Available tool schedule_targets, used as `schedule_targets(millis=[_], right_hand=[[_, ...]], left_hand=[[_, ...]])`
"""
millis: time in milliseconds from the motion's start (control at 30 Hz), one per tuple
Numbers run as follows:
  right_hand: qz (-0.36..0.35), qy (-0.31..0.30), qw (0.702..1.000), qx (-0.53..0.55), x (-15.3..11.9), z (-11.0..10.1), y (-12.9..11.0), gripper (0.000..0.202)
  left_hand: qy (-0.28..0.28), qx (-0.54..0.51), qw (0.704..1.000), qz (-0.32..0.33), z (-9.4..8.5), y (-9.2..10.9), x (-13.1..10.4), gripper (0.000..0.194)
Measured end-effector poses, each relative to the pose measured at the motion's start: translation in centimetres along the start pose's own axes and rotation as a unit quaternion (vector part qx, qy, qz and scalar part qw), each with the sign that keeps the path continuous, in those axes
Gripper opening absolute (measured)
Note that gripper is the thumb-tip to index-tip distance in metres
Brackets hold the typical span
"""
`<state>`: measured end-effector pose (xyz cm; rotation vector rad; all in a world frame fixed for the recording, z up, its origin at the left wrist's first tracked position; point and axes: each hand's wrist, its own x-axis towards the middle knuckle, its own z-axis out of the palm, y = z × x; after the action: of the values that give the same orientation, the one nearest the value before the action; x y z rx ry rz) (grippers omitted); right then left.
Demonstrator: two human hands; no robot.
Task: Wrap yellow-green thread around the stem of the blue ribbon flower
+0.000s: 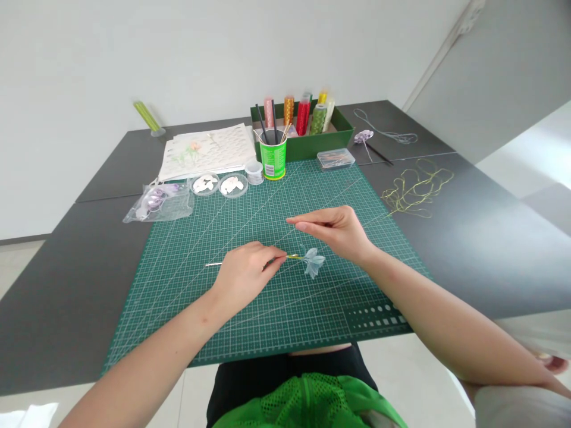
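My left hand [247, 267] is closed in a pinch on the stem of a pale blue fabric flower [314, 261], held sideways just over the green cutting mat [178, 309]. The thin stem pokes out to the left of the hand, and yellow-green thread wraps it below the petals. Above and right of the flower, my right hand [336, 229] is pinched. A fine yellow-green thread [417, 189] lies in a loose tangle on the table to the right and runs toward this hand; the strand at the fingertips is barely visible.
A green box [312, 144] with thread spools stands behind a green cup [273, 159] of tools. Nearby are a clear case [335, 159], two dishes of white pieces [232, 185], a plastic bag [167, 202] and white sheets [223, 151]. A lilac flower [363, 137] lies back right.
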<state>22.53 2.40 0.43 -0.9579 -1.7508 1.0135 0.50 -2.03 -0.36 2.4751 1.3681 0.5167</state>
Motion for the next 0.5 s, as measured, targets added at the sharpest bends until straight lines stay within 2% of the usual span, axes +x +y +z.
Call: schedule_targets(millis=[133,500], right_hand=[[0.012,0.008,1.000,-0.021,0.5,0.0,0.9,0.018],[0.036,-0.029,0.998,-0.053,0.9,0.1,2.6,0.022]], left_hand=[[-0.001,-0.009,1.000,0.018,-0.1,0.1,-0.1,0.017],[0.026,-0.028,0.999,0.039,-0.5,0.5,-0.4,0.019]])
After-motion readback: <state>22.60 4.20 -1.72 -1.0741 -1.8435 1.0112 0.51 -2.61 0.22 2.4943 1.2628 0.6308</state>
